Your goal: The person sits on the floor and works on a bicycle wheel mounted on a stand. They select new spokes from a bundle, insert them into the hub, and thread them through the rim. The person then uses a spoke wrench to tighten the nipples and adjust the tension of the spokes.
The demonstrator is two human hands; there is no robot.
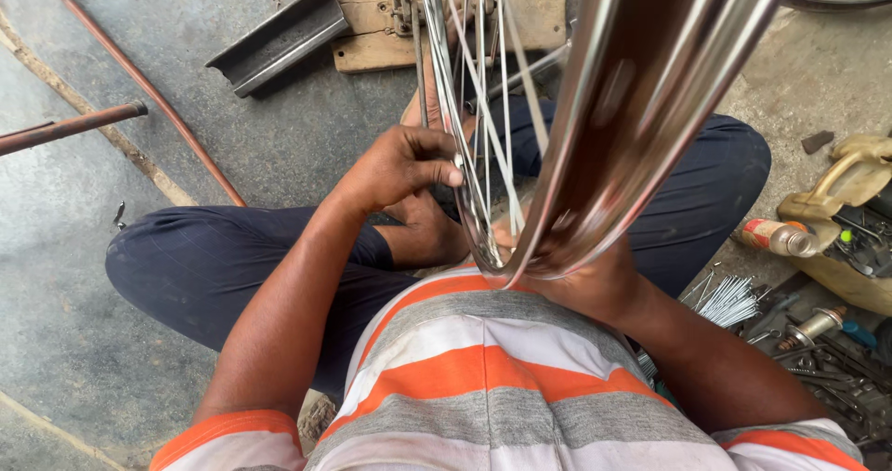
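Note:
A shiny chrome bicycle wheel rim (641, 90) stands upright between my knees, its thin steel spokes (483, 99) fanning up toward the top of the view. My left hand (395, 166) is closed with its fingertips pinched on a spoke close to the rim's inner edge. My right hand (581, 281) sits under the bottom of the rim, mostly hidden behind it, and seems to hold the rim from below. I sit cross-legged in dark trousers and an orange, grey and white striped shirt.
A bundle of loose spokes (729, 301), a small bottle (776, 237), a yellowish container (850, 178) and several tools lie at the right. A metal channel (279, 36) and wooden board (372, 20) lie ahead. Rusty rods (139, 81) cross the concrete floor at left.

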